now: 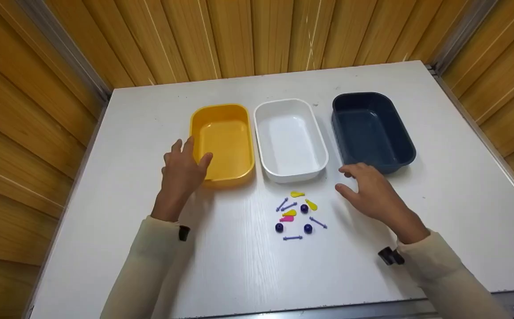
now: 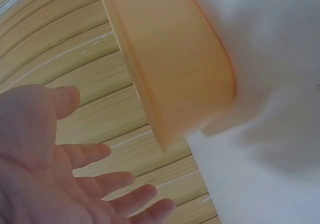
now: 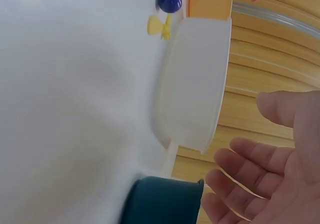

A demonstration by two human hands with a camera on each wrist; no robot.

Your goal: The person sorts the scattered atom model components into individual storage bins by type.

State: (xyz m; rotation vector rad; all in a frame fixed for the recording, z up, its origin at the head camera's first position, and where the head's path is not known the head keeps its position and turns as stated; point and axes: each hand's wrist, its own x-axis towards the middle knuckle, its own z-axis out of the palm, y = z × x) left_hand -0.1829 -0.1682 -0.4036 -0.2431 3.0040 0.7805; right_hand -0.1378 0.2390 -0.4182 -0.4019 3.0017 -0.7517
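Observation:
My left hand (image 1: 181, 170) hovers at the near left corner of a yellow tray (image 1: 251, 166), fingers spread and holding nothing. Near the front of a dark blue tray (image 1: 372, 133) is my right hand (image 1: 370, 190), its fingers loosely bent around nothing. Between the hands, small pieces lie scattered on the table: dark blue beads (image 1: 308, 229), purple rods with knobbed ends (image 1: 318, 222), yellow paddle-shaped pieces (image 1: 297, 194) and one pink piece (image 1: 286, 219) of similar shape. In the right wrist view, a yellow piece (image 3: 156, 26) and a bead (image 3: 170, 3) show near the white tray (image 3: 195, 79).
The white tray (image 1: 290, 141) stands between the yellow and dark blue ones, behind the small pieces. All three rest on a white table (image 1: 230, 266). Wood-look panels (image 1: 239, 40) rise behind and at both sides. A metal strip runs along the table's front edge.

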